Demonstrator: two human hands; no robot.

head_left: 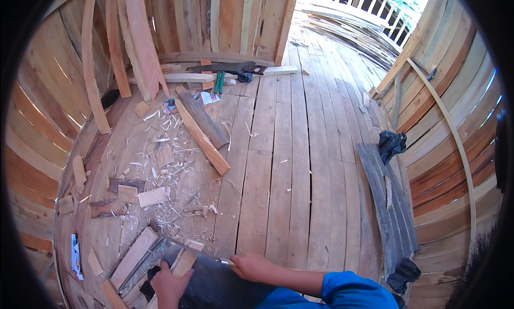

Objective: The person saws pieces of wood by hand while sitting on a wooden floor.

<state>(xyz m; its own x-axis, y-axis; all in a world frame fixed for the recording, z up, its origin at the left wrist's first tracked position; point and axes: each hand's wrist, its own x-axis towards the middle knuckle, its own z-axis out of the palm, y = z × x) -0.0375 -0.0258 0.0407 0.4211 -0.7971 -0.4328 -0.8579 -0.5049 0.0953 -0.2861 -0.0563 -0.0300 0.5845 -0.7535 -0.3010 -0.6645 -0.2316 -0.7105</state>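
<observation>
At the lower edge, my left hand (169,285) is closed round a short, pale wooden block (184,262), its thumb along the near side. My right hand (254,267) grips a tool with a bright metal collar (227,262). A thin, dark edge like a knife blade seems to run from the collar toward the block; its exact kind is hard to make out. Both hands are over my dark-clothed lap (222,285). Beside my left hand lies a thick wooden offcut (134,255) on the floor.
Curled shavings (176,170) and small offcuts (154,196) litter the plank floor at left. Farther off lie a squared timber (202,137), a handsaw (227,68) and green-handled pliers or cutters (219,82). A grey corrugated sheet (386,202) lies along the right wall. Boards (142,41) lean at back left.
</observation>
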